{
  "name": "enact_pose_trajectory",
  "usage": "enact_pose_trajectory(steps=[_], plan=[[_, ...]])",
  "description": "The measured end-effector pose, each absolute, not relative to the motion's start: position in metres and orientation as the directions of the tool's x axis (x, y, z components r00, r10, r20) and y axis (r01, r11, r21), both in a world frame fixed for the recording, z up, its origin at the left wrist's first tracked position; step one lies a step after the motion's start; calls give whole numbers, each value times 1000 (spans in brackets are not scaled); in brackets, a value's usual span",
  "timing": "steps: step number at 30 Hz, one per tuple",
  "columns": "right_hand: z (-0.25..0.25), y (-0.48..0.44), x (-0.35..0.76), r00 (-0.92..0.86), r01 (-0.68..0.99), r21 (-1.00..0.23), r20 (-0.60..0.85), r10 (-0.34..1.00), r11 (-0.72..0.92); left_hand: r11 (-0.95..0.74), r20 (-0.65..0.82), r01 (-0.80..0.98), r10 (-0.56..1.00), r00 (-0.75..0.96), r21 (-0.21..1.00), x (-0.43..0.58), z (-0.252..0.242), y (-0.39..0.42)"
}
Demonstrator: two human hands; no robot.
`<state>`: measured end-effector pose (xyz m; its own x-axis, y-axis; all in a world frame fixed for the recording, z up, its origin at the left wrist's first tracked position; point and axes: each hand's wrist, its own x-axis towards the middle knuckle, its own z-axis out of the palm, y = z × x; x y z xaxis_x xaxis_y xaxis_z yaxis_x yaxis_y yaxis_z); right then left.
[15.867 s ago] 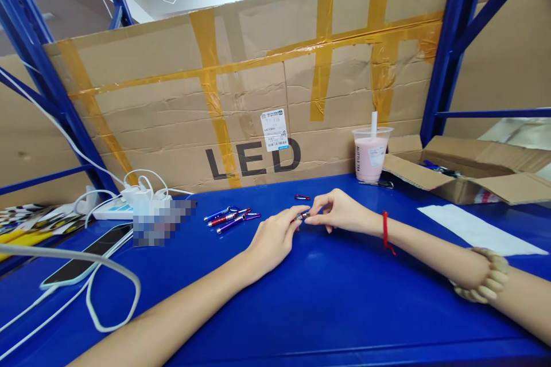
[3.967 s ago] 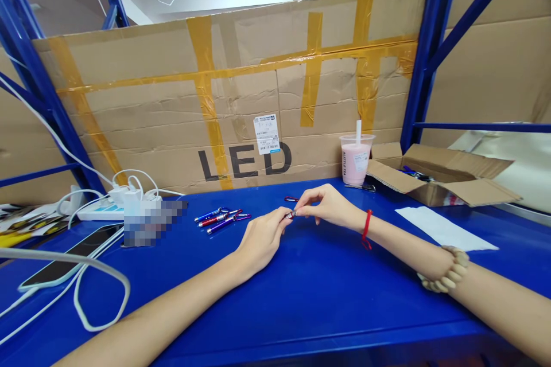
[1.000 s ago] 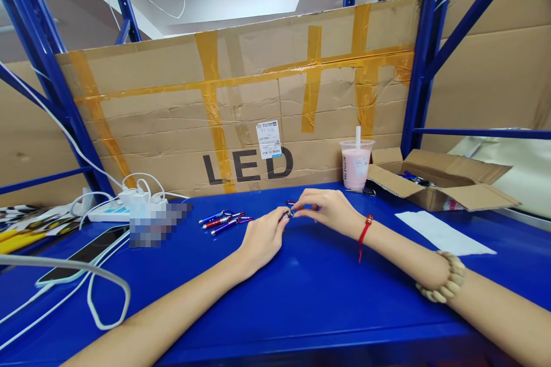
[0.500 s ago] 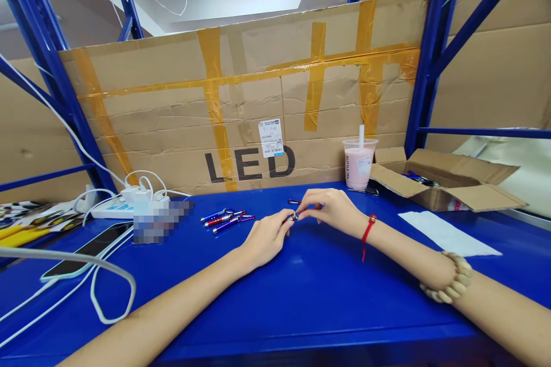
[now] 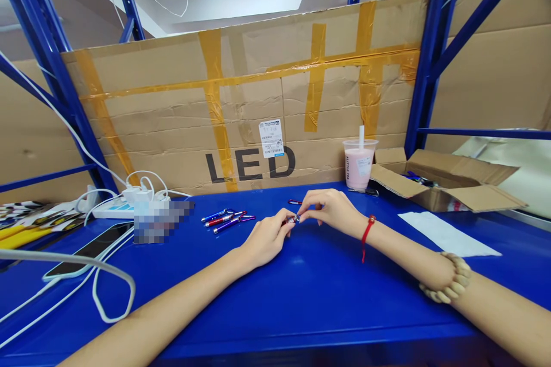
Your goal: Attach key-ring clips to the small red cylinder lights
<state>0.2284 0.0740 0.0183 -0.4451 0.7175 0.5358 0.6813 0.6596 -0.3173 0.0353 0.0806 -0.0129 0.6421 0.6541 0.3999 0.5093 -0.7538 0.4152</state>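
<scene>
Over the middle of the blue table [image 5: 301,298], my left hand [image 5: 267,238] is closed around a small shiny metallic piece [image 5: 293,219], mostly hidden by the fingers. My right hand [image 5: 329,208] meets it from the right, with thumb and forefinger pinched at the end of the same piece. To the left of my hands lie a blue pen-like tube [image 5: 214,215], a red one [image 5: 219,220] and a purple one [image 5: 226,225], side by side. Behind my hands a small red item [image 5: 295,202] shows on the table.
At the back right stand a pink drink cup [image 5: 359,166] and an open cardboard box [image 5: 447,198]. White paper [image 5: 447,233] lies in front. On the left are a phone [image 5: 92,249], white cables and a power strip [image 5: 107,208]. Cardboard [image 5: 172,126] closes the back.
</scene>
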Motion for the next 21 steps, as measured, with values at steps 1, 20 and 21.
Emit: enact_pose_trajectory(steps=[1, 20, 21], plan=[[18, 74, 229, -445, 681, -319, 535, 718, 659, -754, 400, 505, 653, 643, 419, 35, -13, 81], [11, 80, 229, -454, 548, -421, 576, 680, 723, -763, 419, 450, 637, 647, 465, 35, -14, 79], [11, 80, 229, -456, 552, -414, 576, 678, 723, -764, 419, 449, 635, 649, 463, 35, -15, 80]])
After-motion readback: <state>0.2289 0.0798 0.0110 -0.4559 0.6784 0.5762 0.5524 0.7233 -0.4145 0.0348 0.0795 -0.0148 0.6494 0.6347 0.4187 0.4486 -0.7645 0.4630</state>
